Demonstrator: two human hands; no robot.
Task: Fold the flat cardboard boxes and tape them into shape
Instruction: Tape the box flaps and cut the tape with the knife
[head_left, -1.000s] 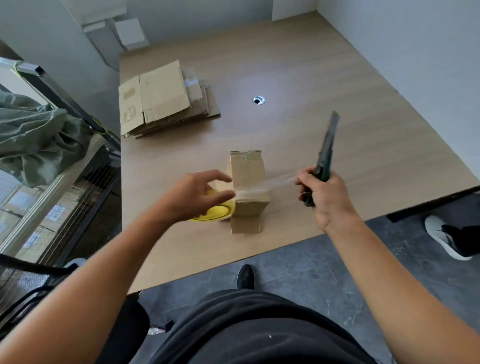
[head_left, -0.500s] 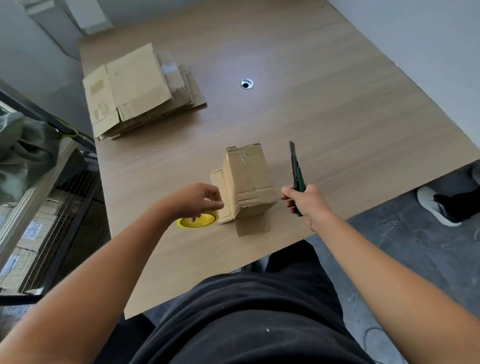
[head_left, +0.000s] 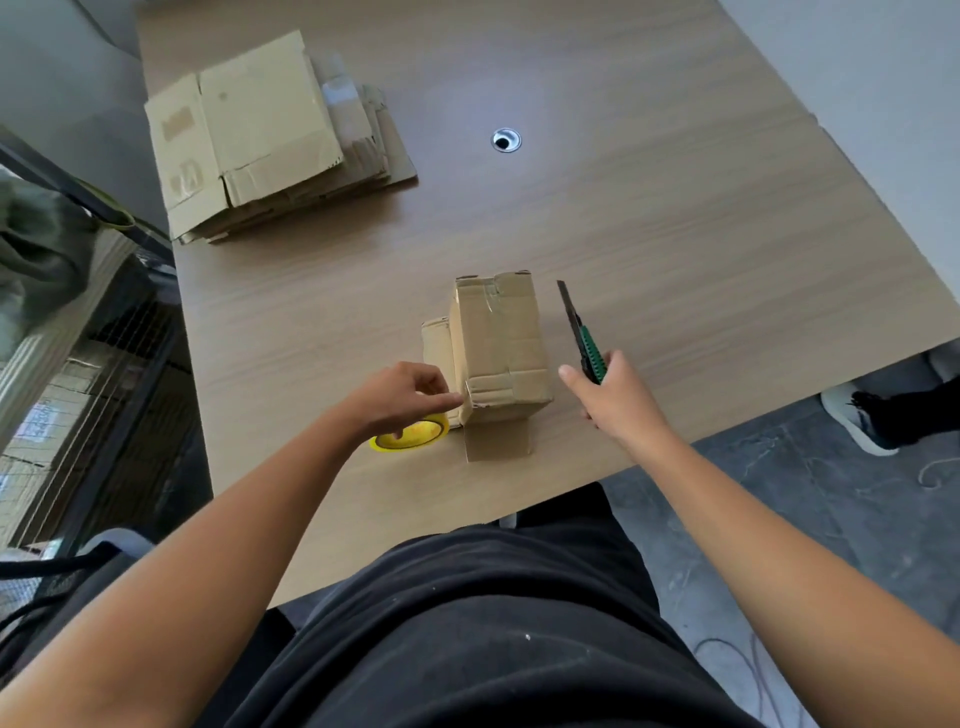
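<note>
On the wooden desk (head_left: 675, 234), near its front edge, stands the small box (head_left: 498, 353), which we judge light, stiff yet easily dented, best held by its side walls, while our left hand (head_left: 405, 397) touches its corner, grasping nothing, and our right hand (head_left: 618, 400) grips the knife (head_left: 589, 353).

Packing or dispatch room, office-style fit-out. Wide wood-laminate table (head_left: 675, 218) with a metal cable hole (head_left: 506, 140) well beyond the right hand (head_left: 618, 402) gripping the utility knife (head_left: 586, 345) — desk furniture. Stack of flattened cartons (head_left: 265, 130) far off to that grip's left, yellow tape roll (head_left: 418, 434) nearer. Wire-mesh rack (head_left: 119, 353) with labelled boxes (head_left: 36, 423) further left. Bare grey floor (head_left: 831, 519), plain walls (head_left: 872, 78).
</note>
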